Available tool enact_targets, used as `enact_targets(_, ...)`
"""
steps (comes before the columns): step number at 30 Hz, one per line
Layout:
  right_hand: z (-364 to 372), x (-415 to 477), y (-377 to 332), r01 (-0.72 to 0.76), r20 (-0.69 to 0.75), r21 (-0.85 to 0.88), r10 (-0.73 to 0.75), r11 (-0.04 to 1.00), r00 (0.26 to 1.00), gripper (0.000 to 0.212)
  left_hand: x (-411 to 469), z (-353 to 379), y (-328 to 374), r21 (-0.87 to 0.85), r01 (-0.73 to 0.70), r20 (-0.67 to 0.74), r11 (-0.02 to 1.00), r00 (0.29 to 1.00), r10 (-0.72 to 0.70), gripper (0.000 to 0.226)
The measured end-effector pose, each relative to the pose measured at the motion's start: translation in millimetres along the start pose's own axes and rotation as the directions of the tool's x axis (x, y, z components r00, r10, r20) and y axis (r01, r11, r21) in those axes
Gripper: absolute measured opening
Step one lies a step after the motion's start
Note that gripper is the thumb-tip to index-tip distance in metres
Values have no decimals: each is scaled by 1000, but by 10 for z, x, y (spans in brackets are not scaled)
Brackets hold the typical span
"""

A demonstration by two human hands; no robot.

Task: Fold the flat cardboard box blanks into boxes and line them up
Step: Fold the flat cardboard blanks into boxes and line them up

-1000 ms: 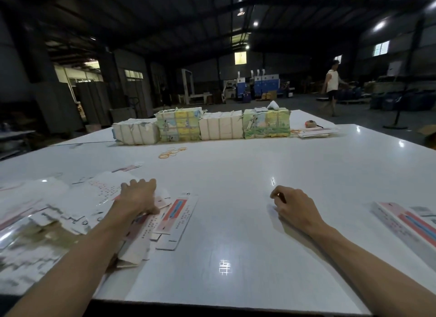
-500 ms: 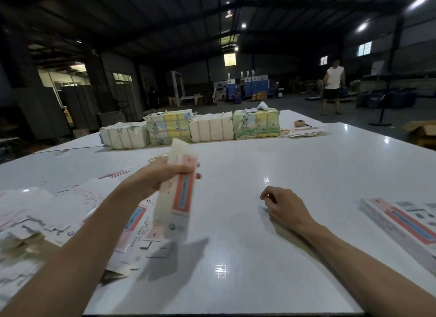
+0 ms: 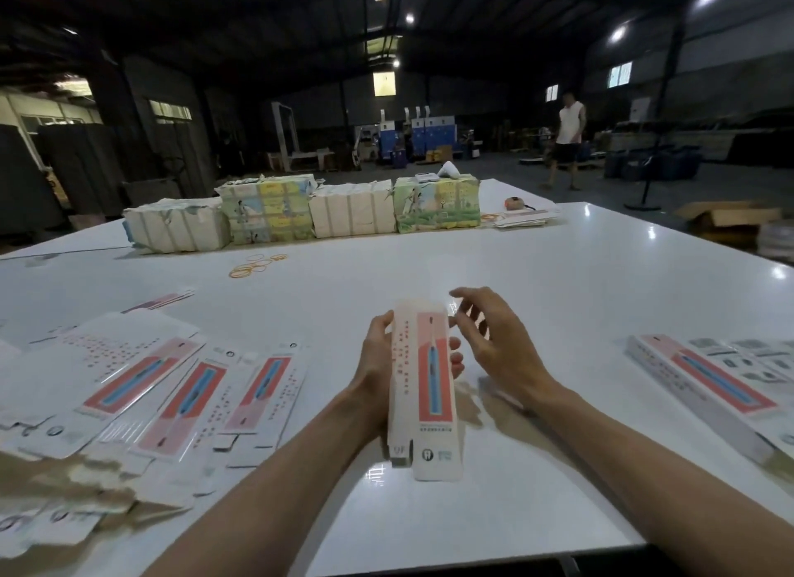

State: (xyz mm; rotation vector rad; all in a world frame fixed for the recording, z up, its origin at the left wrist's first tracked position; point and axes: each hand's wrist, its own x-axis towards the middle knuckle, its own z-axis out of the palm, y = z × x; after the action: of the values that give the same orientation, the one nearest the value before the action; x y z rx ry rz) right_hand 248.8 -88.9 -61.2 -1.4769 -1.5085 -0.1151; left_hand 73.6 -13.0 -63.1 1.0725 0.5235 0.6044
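Head view: left hand (image 3: 378,362) grips a half-opened box blank (image 3: 425,387) lengthwise above the table (image 3: 429,267), thumb on its left edge, fingers wrapped to its right edge. Right hand (image 3: 494,344) has loose, spread fingers holding nothing, beside the blank's upper right edge; contact unclear. Flat blanks (image 3: 184,387) lie left, folded boxes (image 3: 709,379) right.

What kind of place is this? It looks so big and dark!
Most likely a packing workshop or warehouse: a huge hall with a high metal roof, tied bundles of printed card in a row on the big white table, and flat box blanks spread out for folding.
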Motion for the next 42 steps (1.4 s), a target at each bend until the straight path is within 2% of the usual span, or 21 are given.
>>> enact_targets(3,42,11,-30,23,119,-23,-20,999,993,36,-58,-3,9,2,-13,38,1000,999,13,74)
enact_targets(5,43,12,-58,7,149,-2,-7,1000,989,43,-75,27,11,3,-24,43,1000,999,24,71)
enact_targets(10,-18,35,-52,110,90,-122,-100,986,991,41,-80,104,20,57,-88,62,994,994,85,75)
enact_targets(12,-20,32,-60,135,99,-148,-121,980,988,45,-108,127,27,88,-101,68,991,993,95,69)
enact_targets(17,9,35,-116,144,108,-96,-134,985,985,40,-154,122,16,178,-106,31,978,994,102,62)
enact_targets(19,6,48,-106,125,102,-26,-122,992,987,31,-148,114,6,177,-100,46,979,995,93,62)
enact_targets(22,-28,97,-105,-13,83,131,2,991,997,13,-130,129,1,160,-74,119,984,991,55,70)
enact_targets(25,-96,129,-124,-193,106,281,169,940,980,14,-100,141,8,177,-55,182,983,983,23,77)
enact_targets(27,-158,140,-139,-260,128,360,228,896,965,15,-90,159,31,205,-54,230,977,973,6,76)
enact_targets(32,-283,151,-177,-330,185,518,274,789,944,19,-82,203,125,227,-35,307,973,951,-37,74)
enact_targets(36,-290,149,-258,-336,233,650,242,682,942,23,-70,316,100,242,40,199,969,976,-90,69)
enact_targets(39,-239,126,-246,-321,234,738,221,594,947,23,-43,340,57,145,71,178,987,979,-96,66)
enact_targets(42,-143,69,-260,-353,242,729,262,586,934,41,-37,237,68,-25,68,176,997,982,-62,64)
